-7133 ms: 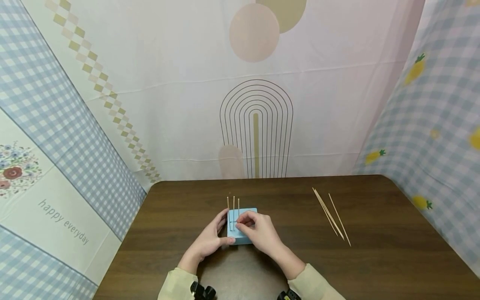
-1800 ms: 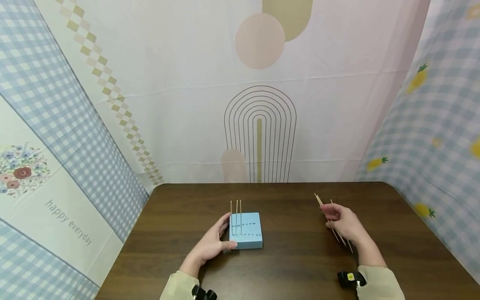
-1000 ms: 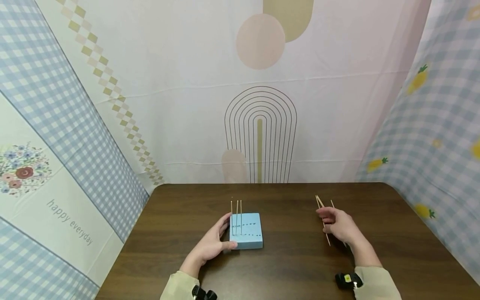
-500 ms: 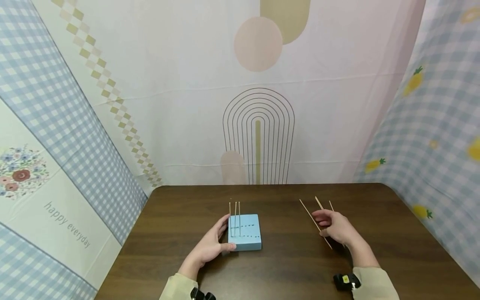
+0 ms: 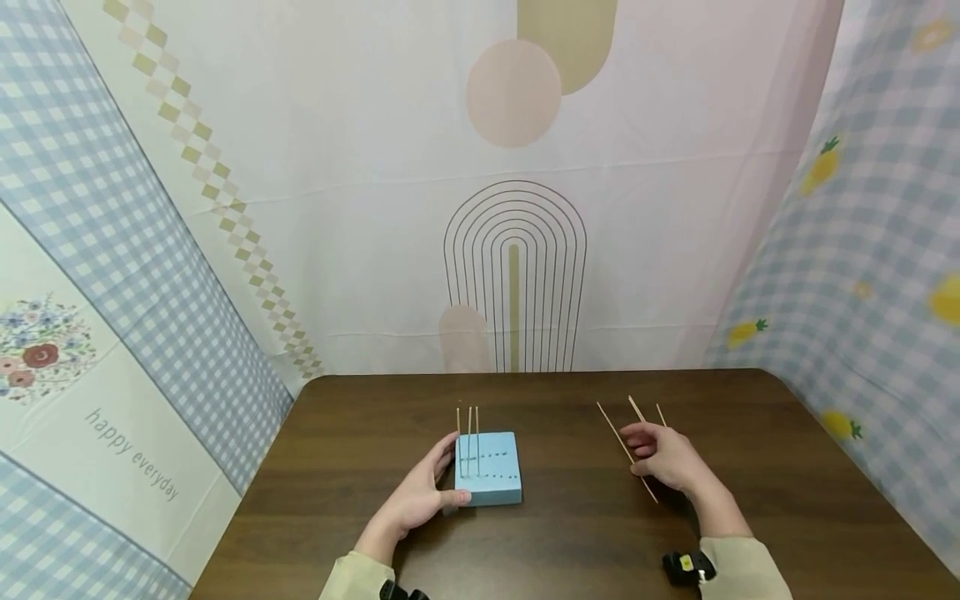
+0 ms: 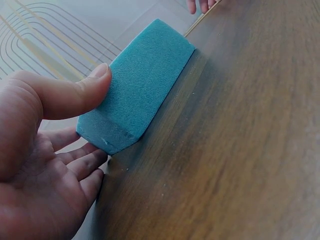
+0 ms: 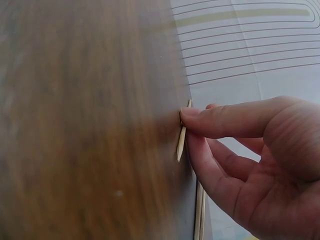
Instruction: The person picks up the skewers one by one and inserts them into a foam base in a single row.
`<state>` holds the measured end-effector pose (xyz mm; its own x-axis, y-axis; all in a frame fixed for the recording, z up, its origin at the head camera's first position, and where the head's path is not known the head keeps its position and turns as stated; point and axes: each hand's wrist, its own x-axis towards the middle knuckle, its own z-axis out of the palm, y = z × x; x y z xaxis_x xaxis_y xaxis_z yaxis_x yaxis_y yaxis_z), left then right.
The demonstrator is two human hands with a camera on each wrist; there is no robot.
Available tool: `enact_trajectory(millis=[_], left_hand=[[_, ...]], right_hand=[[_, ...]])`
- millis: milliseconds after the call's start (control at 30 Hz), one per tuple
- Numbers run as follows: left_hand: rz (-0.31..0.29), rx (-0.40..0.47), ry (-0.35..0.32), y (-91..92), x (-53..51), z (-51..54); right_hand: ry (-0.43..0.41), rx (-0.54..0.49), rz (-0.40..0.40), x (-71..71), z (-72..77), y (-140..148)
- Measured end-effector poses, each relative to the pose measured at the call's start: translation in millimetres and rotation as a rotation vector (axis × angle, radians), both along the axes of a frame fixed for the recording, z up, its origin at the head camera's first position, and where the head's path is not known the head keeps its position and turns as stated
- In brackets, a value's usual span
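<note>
I have the block and the sticks well apart on the tabletop [image 5: 570, 546], and the gap between them is what I watch. My right hand [image 5: 669, 458] is out toward the right edge, with one wooden skewer [image 5: 617, 436] pinched between thumb and forefinger, the two closed right down on the stick, its point poking just past them in the right wrist view. Its long axis runs aslant, one end toward the far edge and leftward, the other toward the near edge and rightward, far from upright; I cannot tell whether it is clear of the wood. From that pinch, the blue foam block [image 5: 491, 467] lies off to the left, nearer the far edge's left corner than its right. My left hand [image 5: 418, 492] is the nearer one there, holding the block's left end, thumb on its near face and fingers round the left side. Three upright skewers [image 5: 469, 442] stand at that same end, and bare holes [image 5: 501, 477] run on rightward, on the side facing the pinched stick. The loose skewers [image 5: 636, 408] lie close by my right hand, partly hidden under it.
</note>
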<state>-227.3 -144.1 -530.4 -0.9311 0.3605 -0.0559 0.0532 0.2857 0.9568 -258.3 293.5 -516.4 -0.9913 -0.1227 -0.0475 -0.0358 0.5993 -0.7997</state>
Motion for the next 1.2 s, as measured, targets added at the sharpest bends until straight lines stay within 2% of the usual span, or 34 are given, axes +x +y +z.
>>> enact_trajectory(millis=[467,967,1200], left_hand=[[-0.01,0.024,-0.002,-1.1,-0.6,-1.4],[-0.01,0.026,-0.006,0.0,1.8,-0.9],[-0.013,0.023,-0.009,-0.7,1.3,-0.8]], right_hand=[[-0.004,-0.003,0.002,0.9,0.1,-1],[-0.051,-0.131,0.032,2.3,4.2,0],[-0.071,-0.219,0.023,2.9,13.3,-3]])
